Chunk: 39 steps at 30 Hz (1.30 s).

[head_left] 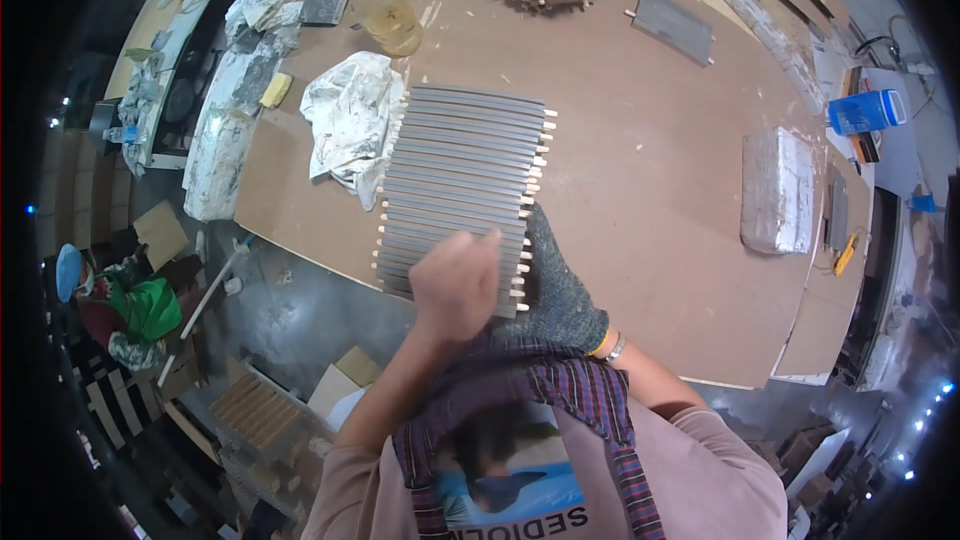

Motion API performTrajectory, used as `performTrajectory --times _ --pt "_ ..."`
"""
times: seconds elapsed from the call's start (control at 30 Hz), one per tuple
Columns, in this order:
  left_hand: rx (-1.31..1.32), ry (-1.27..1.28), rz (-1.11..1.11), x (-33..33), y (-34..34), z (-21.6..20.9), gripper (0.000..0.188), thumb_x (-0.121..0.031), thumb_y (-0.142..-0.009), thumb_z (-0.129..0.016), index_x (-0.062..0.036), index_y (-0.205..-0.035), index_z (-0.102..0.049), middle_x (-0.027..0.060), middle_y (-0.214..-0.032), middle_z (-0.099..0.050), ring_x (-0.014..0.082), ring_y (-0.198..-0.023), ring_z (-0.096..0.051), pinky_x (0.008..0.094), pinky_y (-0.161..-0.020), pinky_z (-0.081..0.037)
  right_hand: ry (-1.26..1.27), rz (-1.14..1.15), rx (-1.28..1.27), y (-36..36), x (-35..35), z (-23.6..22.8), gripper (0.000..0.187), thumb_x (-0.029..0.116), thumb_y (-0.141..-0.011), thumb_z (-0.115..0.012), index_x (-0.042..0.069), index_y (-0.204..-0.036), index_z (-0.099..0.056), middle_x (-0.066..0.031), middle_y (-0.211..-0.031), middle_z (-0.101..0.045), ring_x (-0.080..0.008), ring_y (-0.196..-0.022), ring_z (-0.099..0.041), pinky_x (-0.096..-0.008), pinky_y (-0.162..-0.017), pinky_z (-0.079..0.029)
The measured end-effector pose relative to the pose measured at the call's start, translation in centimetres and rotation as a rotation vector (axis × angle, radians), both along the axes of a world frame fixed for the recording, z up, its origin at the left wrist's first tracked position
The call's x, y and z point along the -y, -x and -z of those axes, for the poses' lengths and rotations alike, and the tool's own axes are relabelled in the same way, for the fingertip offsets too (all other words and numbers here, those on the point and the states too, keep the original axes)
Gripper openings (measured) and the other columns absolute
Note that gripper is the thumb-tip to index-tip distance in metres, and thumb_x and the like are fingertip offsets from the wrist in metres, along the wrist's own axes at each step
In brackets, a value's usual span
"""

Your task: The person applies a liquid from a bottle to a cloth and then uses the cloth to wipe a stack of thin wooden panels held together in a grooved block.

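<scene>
Row of grey slats [465, 155], pale pegs [550, 113] at both ends, lay side by side on brown worktable [650, 280], directly before person. Bare left hand [455, 280], motion-blurred, appeared over near part of row, fingers curled; whether it grasped slat could not be told. Gloved right hand [565, 290] lay along right peg ends, nearest slats; its grip could not be told. White cloth [350, 115] lay beside row's left edge; lidded jar [390, 25] stood beyond cloth.
</scene>
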<state>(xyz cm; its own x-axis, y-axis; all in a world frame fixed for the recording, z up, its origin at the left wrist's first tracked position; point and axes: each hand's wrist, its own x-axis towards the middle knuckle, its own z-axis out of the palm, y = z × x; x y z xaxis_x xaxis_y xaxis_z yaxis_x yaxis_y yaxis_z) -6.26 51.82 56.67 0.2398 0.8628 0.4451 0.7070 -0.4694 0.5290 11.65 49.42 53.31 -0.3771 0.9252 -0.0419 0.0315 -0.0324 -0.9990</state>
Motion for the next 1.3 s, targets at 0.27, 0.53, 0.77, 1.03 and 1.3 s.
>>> performTrajectory --times 0.27,0.53,0.77,1.03,1.3 --pt "-0.093 0.166 -0.103 0.4 0.7 -0.1 0.023 -0.007 -0.081 -0.073 -0.0111 -0.104 -0.075 0.0072 -0.068 -0.048 0.0282 -0.059 -0.053 0.0425 -0.054 -0.042 -0.019 0.064 0.032 2.1 1.3 3.9 0.113 0.023 -0.082 -0.083 0.000 -0.160 -0.004 -0.0176 -0.157 -0.035 -0.0255 -0.141 -0.041 -0.0398 -0.117 -0.035" --pt "-0.139 0.214 -0.071 0.2 0.7 -0.3 0.021 -0.015 -0.086 -0.064 -0.0164 -0.105 -0.072 0.0023 -0.073 -0.054 0.0248 -0.068 -0.060 0.0414 -0.055 -0.047 -0.320 0.000 0.434 2.2 1.2 5.7 0.109 0.029 -0.077 -0.088 0.001 -0.154 -0.016 -0.0171 -0.141 -0.049 -0.0269 -0.134 -0.045 -0.0435 -0.117 -0.033" --pt "-0.129 0.180 -0.122 -0.2 0.7 -0.2 0.018 -0.006 -0.083 -0.072 -0.0133 -0.100 -0.075 0.0061 -0.066 -0.045 0.0267 -0.057 -0.051 0.0405 -0.052 -0.041 -0.082 -0.002 0.212 2.0 1.5 4.8 0.114 0.030 -0.079 -0.087 -0.003 -0.157 -0.010 -0.0184 -0.151 -0.041 -0.0261 -0.140 -0.040 -0.0420 -0.121 -0.028" --pt "0.043 0.050 -0.116 -2.1 1.6 -0.7 0.021 0.003 -0.082 -0.071 -0.0029 -0.102 -0.074 0.0106 -0.068 -0.051 0.0272 -0.057 -0.054 0.0371 -0.050 -0.041 -0.103 -0.017 0.087 2.1 0.5 3.1 0.090 0.027 -0.088 -0.077 0.001 -0.157 -0.025 -0.0167 -0.153 -0.041 -0.0275 -0.143 -0.037 -0.0409 -0.121 -0.027" --pt "-0.043 0.034 0.059 -3.3 -1.9 -0.5 0.024 0.001 -0.081 -0.070 -0.0025 -0.104 -0.075 0.0111 -0.073 -0.054 0.0293 -0.061 -0.056 0.0367 -0.054 -0.043 0.022 -0.055 0.064 2.4 0.7 7.0 0.097 0.031 -0.086 -0.079 0.001 -0.158 -0.021 -0.0173 -0.155 -0.038 -0.0296 -0.146 -0.033 -0.0422 -0.123 -0.024"
